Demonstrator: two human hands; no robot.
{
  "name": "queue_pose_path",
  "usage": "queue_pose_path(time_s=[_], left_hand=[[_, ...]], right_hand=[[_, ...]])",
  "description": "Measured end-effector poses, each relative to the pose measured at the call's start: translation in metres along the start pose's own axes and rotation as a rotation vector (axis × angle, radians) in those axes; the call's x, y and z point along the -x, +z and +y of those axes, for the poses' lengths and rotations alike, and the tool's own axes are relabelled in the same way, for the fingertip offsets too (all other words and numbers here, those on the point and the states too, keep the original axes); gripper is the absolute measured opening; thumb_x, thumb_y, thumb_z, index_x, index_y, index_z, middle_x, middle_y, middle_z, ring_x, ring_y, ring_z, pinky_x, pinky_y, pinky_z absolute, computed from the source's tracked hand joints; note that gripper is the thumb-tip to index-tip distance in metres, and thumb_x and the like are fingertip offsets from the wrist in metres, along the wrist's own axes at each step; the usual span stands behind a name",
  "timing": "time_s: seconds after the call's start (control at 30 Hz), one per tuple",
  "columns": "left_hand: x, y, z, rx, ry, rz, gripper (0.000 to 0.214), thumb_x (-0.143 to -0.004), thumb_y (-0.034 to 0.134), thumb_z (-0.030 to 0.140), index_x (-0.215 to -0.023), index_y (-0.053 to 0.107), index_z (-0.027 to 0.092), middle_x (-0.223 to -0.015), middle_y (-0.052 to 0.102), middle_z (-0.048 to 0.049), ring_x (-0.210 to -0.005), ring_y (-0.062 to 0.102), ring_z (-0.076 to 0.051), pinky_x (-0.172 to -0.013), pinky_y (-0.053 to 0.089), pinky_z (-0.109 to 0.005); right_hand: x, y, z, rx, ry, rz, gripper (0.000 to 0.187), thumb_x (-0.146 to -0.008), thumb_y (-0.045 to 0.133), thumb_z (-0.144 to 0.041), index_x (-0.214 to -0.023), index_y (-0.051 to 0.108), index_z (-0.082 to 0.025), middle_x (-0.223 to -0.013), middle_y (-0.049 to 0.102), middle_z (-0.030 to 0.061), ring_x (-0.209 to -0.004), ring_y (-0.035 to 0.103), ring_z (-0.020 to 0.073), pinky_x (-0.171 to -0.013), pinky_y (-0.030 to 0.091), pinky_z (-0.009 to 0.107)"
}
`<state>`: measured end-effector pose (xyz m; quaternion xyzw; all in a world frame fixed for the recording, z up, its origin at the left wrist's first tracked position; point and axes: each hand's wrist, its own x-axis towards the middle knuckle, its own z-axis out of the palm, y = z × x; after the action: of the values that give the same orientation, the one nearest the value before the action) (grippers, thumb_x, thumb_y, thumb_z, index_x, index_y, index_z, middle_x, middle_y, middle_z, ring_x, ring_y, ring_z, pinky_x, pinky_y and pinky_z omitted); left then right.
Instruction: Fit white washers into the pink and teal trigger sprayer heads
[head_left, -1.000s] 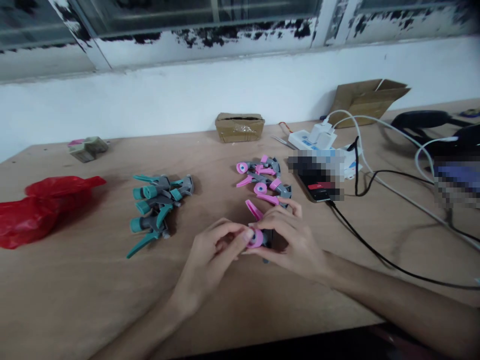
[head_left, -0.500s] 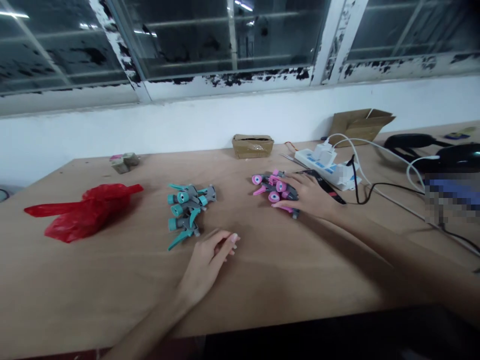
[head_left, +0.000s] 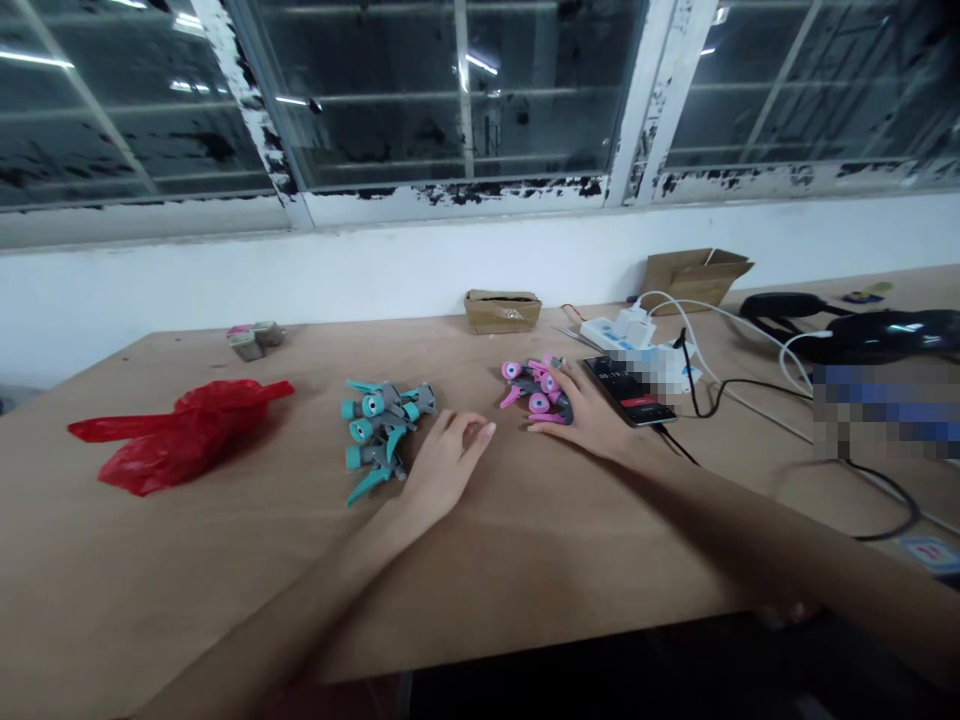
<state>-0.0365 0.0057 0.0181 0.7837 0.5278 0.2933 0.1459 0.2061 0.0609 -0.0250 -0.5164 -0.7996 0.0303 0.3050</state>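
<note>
My right hand (head_left: 596,415) is wrapped round the right side of a cluster of pink and grey trigger spray heads (head_left: 538,402), thumb at the near side and fingers at the far side. The palm hides part of the cluster, which rests on the table. My left hand (head_left: 446,458) hovers over the table with fingers loosely bent and thumb apart, holding nothing. Just left of it lies a pile of several teal and grey trigger spray heads (head_left: 384,420), their triggers pointing different ways.
A red plastic bag (head_left: 180,440) lies at the left, small wrapped blocks (head_left: 255,340) behind it. Small cardboard box (head_left: 502,313) and open carton (head_left: 694,278) stand by the wall. To the right are a phone (head_left: 628,388), power strip (head_left: 600,332), cables and a black object (head_left: 885,335).
My left hand has moved forward and slightly right, toward the pink cluster. My right hand has closed further round the pink spray heads. The view has shifted, showing more of the phone.
</note>
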Motion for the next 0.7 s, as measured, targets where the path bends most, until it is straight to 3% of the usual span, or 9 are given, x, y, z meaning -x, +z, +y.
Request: queue_pose_path(time_s=[0.1,0.17,0.23,0.33,0.43,0.5,0.57,0.63,0.7], left_hand=[[-0.04,0.017,-0.001,-0.05,-0.01,0.092,0.044,-0.092,0.034,0.048,-0.117,0.053,0.016,-0.121,0.05,-0.0121,-0.116,0.046,-0.025,-0.101,0.033,-0.042],[-0.067,0.031,-0.002,-0.073,-0.014,0.129,0.046,-0.092,0.035,0.047,-0.123,0.049,0.017,-0.133,0.041,-0.0138,-0.128,0.034,-0.028,-0.105,0.027,-0.044],[-0.091,0.048,-0.002,-0.088,-0.032,0.15,0.044,-0.092,0.037,0.044,-0.126,0.046,0.018,-0.136,0.039,-0.014,-0.128,0.033,-0.03,-0.104,0.027,-0.05],[-0.115,0.07,-0.002,-0.106,-0.039,0.152,0.035,-0.089,0.05,0.033,-0.121,0.049,0.018,-0.128,0.048,-0.0108,-0.113,0.05,-0.026,-0.094,0.041,-0.049],[-0.124,0.082,-0.001,-0.123,-0.032,0.132,0.032,-0.089,0.052,0.03,-0.117,0.052,0.016,-0.121,0.052,-0.01,-0.105,0.055,-0.023,-0.088,0.046,-0.045],[-0.123,0.081,-0.001,-0.138,-0.031,0.12,0.031,-0.089,0.052,0.03,-0.117,0.052,0.016,-0.121,0.053,-0.0099,-0.104,0.055,-0.023,-0.087,0.047,-0.045],[-0.118,0.069,-0.002,-0.158,-0.035,0.12,0.032,-0.089,0.051,0.031,-0.118,0.051,0.017,-0.123,0.052,-0.0102,-0.106,0.054,-0.023,-0.089,0.046,-0.046],[-0.11,0.048,-0.005,-0.184,-0.035,0.127,0.036,-0.089,0.051,0.034,-0.12,0.05,0.017,-0.126,0.049,-0.011,-0.112,0.051,-0.025,-0.093,0.042,-0.049],[-0.1,0.018,-0.014,-0.21,-0.02,0.131,0.043,-0.087,0.052,0.04,-0.123,0.049,0.016,-0.131,0.046,-0.0118,-0.121,0.043,-0.027,-0.1,0.035,-0.049]], right_hand=[[-0.007,0.008,-0.006,-0.015,-0.004,0.049,0.088,-0.069,0.055,-0.068,-0.14,0.026,-0.025,-0.148,0.022,0.0145,-0.135,0.023,0.0325,-0.103,0.032,0.052],[-0.01,0.014,-0.005,-0.017,0.036,0.122,0.091,-0.071,0.052,-0.067,-0.143,0.018,-0.022,-0.149,0.016,0.0177,-0.137,0.017,0.0338,-0.102,0.031,0.054],[-0.014,0.021,-0.001,-0.011,0.091,0.198,0.086,-0.08,0.044,-0.063,-0.144,0.011,-0.017,-0.148,0.016,0.0213,-0.137,0.016,0.0348,-0.1,0.031,0.056],[-0.023,0.032,0.008,0.015,0.117,0.253,0.057,-0.091,0.034,-0.046,-0.14,0.025,-0.017,-0.142,0.032,0.0204,-0.133,0.026,0.0347,-0.096,0.036,0.057],[-0.034,0.039,0.013,0.046,0.075,0.25,0.036,-0.09,0.046,-0.034,-0.123,0.047,-0.018,-0.126,0.05,0.0121,-0.113,0.05,0.027,-0.089,0.045,0.049],[-0.041,0.043,0.014,0.056,0.037,0.234,0.032,-0.089,0.049,-0.031,-0.118,0.051,-0.016,-0.122,0.053,0.0103,-0.108,0.053,0.024,-0.088,0.046,0.046],[-0.047,0.045,0.015,0.058,-0.007,0.207,0.033,-0.092,0.042,-0.031,-0.118,0.053,-0.014,-0.124,0.053,0.0132,-0.118,0.046,0.0274,-0.094,0.041,0.049],[-0.052,0.046,0.016,0.058,-0.04,0.188,0.037,-0.095,0.032,-0.03,-0.119,0.053,-0.012,-0.126,0.053,0.0153,-0.127,0.037,0.0291,-0.099,0.035,0.051],[-0.056,0.047,0.018,0.062,-0.053,0.186,0.038,-0.095,0.03,-0.03,-0.121,0.052,-0.012,-0.125,0.053,0.0151,-0.127,0.036,0.0293,-0.099,0.035,0.052]])
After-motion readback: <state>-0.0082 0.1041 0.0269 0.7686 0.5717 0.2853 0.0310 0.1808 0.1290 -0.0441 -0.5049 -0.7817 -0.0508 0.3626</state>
